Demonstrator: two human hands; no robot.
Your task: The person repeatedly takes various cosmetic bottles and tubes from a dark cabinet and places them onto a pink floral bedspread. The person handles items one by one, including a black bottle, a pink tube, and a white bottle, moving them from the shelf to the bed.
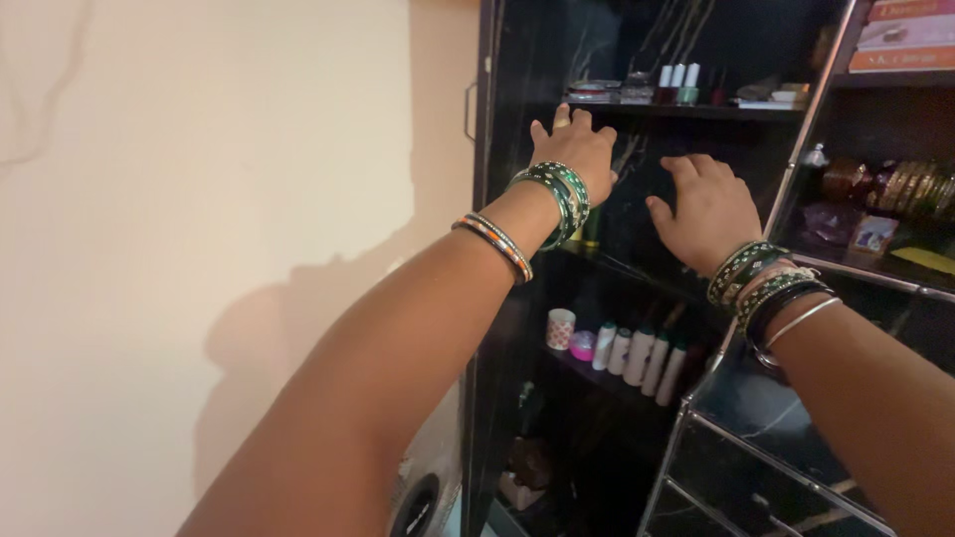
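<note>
Nearest the camera, two bare forearms stretched forward, wrists stacked with green, orange and silver bangles (pixel 552 199). Left hand (pixel 575 149) raised, palm forward, fingers spread and flat, holding nothing, fingertips at the front edge of the upper shelf (pixel 696 111) of a dark, glossy cabinet (pixel 517 60). Right hand (pixel 708 211) lower and just to the side, palm out, fingers loosely splayed, also holding nothing (contact with the dark surface behind it cannot be told). Just above and beyond the left fingertips, on that upper shelf, small nail polish bottles (pixel 678 84) with white caps and a flat round tin. Below both hands, on a lower shelf, a row of white tubes (pixel 642 356) beside a small patterned jar and a pink pot. Right compartment: gold bangles (pixel 900 184) on a rod, stacked boxes above. Left of the cabinet, a plain cream wall (pixel 219 199) carrying the arms' shadow.
</note>
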